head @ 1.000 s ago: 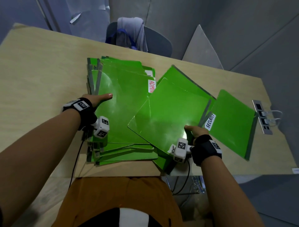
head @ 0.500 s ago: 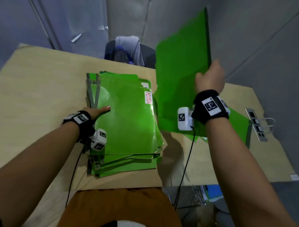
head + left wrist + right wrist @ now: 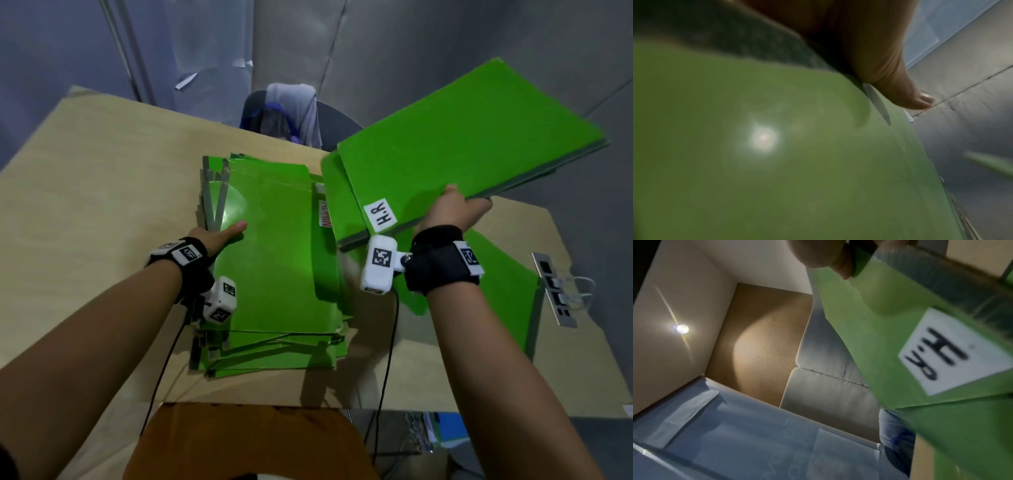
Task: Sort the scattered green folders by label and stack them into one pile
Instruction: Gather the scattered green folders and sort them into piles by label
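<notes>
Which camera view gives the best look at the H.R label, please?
The right wrist view: the H.R label fills much of the frame, though slightly blurred. The head view shows it smaller but sharp on the lifted folder. The left wrist view misses it entirely.

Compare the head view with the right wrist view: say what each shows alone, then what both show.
Only the head view shows the left hand resting flat on the pile of green folders, whose top label reads ADMIN, another folder lying on the table, and a chair.

Only the right wrist view shows a ceiling light.

Both show the right hand gripping lifted folders labelled H.R.
</notes>
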